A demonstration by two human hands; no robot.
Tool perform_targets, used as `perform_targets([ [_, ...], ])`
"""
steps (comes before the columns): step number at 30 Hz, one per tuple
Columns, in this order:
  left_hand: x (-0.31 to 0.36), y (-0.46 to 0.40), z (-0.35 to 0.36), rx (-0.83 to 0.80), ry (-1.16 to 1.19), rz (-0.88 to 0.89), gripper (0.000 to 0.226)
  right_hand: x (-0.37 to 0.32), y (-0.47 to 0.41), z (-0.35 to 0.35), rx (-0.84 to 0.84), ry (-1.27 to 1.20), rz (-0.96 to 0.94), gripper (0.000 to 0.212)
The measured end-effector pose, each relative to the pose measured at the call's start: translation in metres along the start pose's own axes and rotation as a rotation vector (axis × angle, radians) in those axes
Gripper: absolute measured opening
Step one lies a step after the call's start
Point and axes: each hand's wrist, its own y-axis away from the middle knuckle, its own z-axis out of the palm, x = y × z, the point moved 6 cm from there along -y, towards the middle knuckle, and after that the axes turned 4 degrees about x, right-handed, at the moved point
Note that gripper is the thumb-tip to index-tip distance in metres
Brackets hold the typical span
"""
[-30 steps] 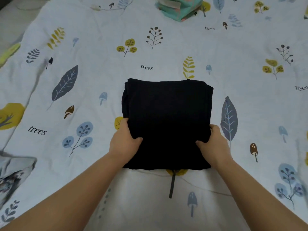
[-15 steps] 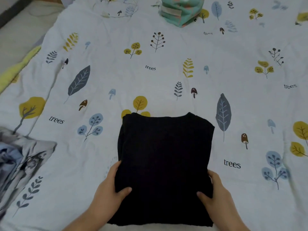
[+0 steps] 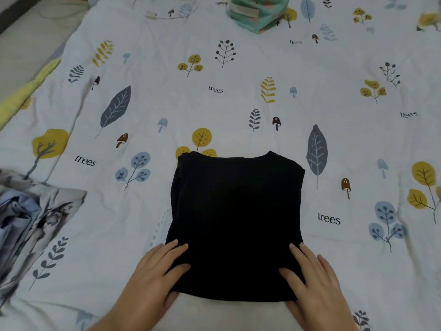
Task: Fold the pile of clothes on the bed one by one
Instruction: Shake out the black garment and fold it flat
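Both hands lie flat with fingers straight on the near corners of the folded black garment: the left hand on its near left edge, the right hand on its near right. The garment rests on the bed. A grey crumpled pile sits left, a teal folded stack far away.

Soft, even, rather dim light is seen throughout; shadows are faint, edges are bent by wide-angle distortion, detail is slightly blurred
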Motion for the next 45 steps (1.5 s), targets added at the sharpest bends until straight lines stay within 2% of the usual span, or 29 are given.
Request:
perform_targets([
  [1, 0.000, -0.004, -0.008, 0.027, 0.043, -0.026, 0.036, 0.000, -0.003, -0.003, 0.028, -0.037, 0.009, 0.033],
  [3, -0.001, -0.013, -0.025, 0.085, 0.147, -0.097, 0.029, 0.005, -0.010, -0.014, 0.081, -0.137, 0.071, 0.029],
  [7, -0.015, -0.037, -0.059, 0.139, 0.502, -0.428, 0.036, 0.015, -0.034, -0.047, 0.177, -0.469, 0.391, 0.037],
  [8, -0.017, -0.046, -0.065, 0.150, 0.555, -0.454, 0.034, 0.018, -0.041, -0.051, 0.193, -0.560, 0.452, 0.042],
  [10, -0.020, -0.071, -0.081, 0.181, 0.563, -0.442, 0.021, 0.024, -0.062, -0.061, 0.234, -0.664, 0.513, 0.041],
  [13, -0.030, -0.115, -0.099, 0.211, 0.542, -0.428, 0.032, 0.035, -0.102, -0.073, 0.335, -0.683, 0.550, 0.027],
  [16, -0.045, -0.156, -0.110, 0.221, 0.543, -0.445, 0.024, 0.050, -0.136, -0.074, 0.385, -0.675, 0.601, 0.020],
  [20, -0.066, -0.193, -0.112, 0.205, 0.321, -0.479, 0.003, 0.068, -0.170, -0.063, 0.348, -0.542, 0.661, 0.020],
  [23, -0.075, -0.201, -0.099, 0.220, 0.004, -0.539, 0.036, 0.076, -0.183, -0.054, 0.328, -0.318, 0.710, 0.036],
  [25, -0.062, -0.201, -0.086, 0.286, -0.139, -0.451, 0.051, 0.067, -0.187, -0.049, 0.332, -0.083, 0.659, 0.046],
  [26, -0.053, -0.200, -0.075, 0.262, -0.169, -0.389, 0.060, 0.058, -0.188, -0.043, 0.312, -0.004, 0.600, 0.050],
  [29, -0.039, -0.188, -0.033, 0.022, -0.213, -0.314, 0.081, 0.036, -0.183, -0.007, 0.124, 0.155, 0.426, 0.057],
  [31, -0.049, -0.177, -0.011, -0.106, -0.232, -0.346, 0.087, 0.038, -0.175, 0.013, -0.067, 0.219, 0.415, 0.062],
  [33, -0.061, -0.173, -0.004, -0.115, -0.210, -0.362, 0.088, 0.050, -0.171, 0.023, -0.177, 0.174, 0.451, 0.061],
  [35, -0.060, -0.174, -0.010, -0.061, -0.160, -0.348, 0.086, 0.052, -0.172, 0.018, -0.158, 0.134, 0.439, 0.061],
  [37, -0.056, -0.171, -0.025, 0.094, -0.105, -0.404, 0.074, 0.048, -0.172, 0.005, -0.050, 0.074, 0.446, 0.061],
  [39, -0.057, -0.162, -0.037, 0.193, -0.072, -0.581, 0.068, 0.054, -0.163, -0.012, 0.101, -0.013, 0.582, 0.059],
  [42, -0.059, -0.151, -0.037, 0.096, 0.036, -0.746, 0.074, 0.067, -0.144, -0.016, 0.123, -0.211, 0.820, 0.058],
  [45, -0.059, -0.154, -0.031, 0.064, 0.294, -0.758, 0.085, 0.065, -0.140, -0.009, 0.074, -0.400, 0.863, 0.065],
])
